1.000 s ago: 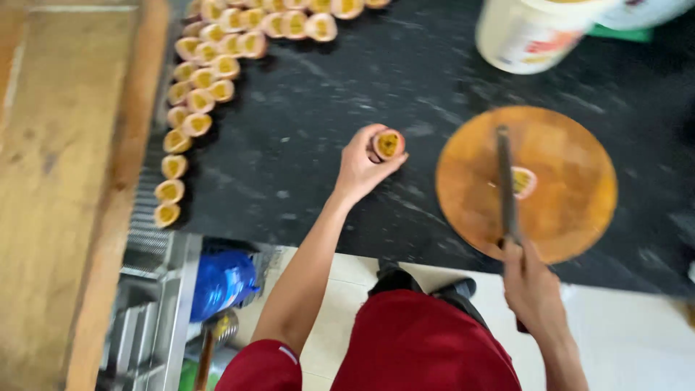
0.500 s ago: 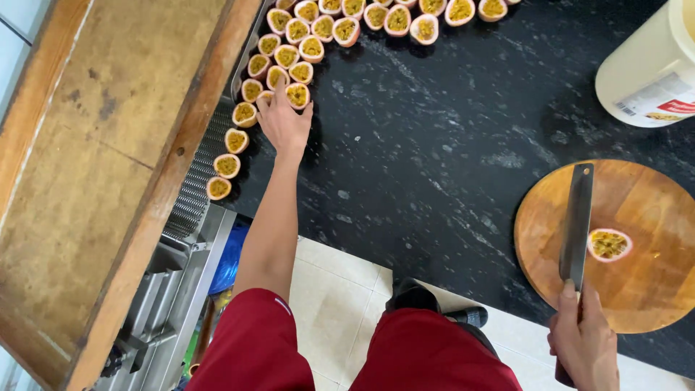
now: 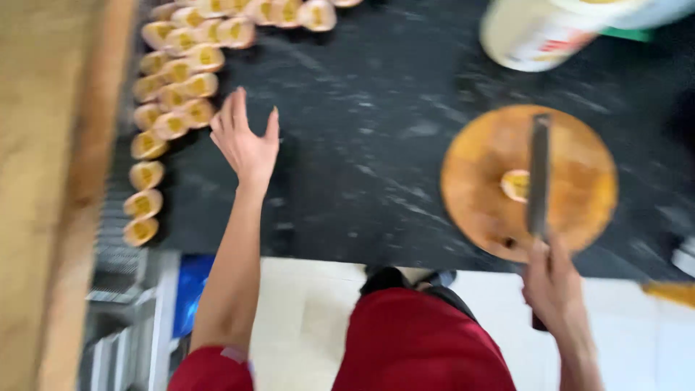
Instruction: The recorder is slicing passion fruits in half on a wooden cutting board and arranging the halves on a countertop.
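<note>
left hand (image 3: 245, 141) empty, fingers spread, just right of halved yellow passion fruits (image 3: 174, 108) in rows | right hand (image 3: 554, 279) wrapped round dark knife (image 3: 538, 177) | remaining half (image 3: 515, 185) on round wooden board (image 3: 579, 217) | lift it cut-side up, blade kept flat

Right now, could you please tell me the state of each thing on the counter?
Left hand: open, empty, beside the fruit rows.
Right hand: shut on the knife.
Passion fruit halves: cut side up, in rows.
Fruit half: on the round board, beside the blade.
Tub: blurred.
</note>
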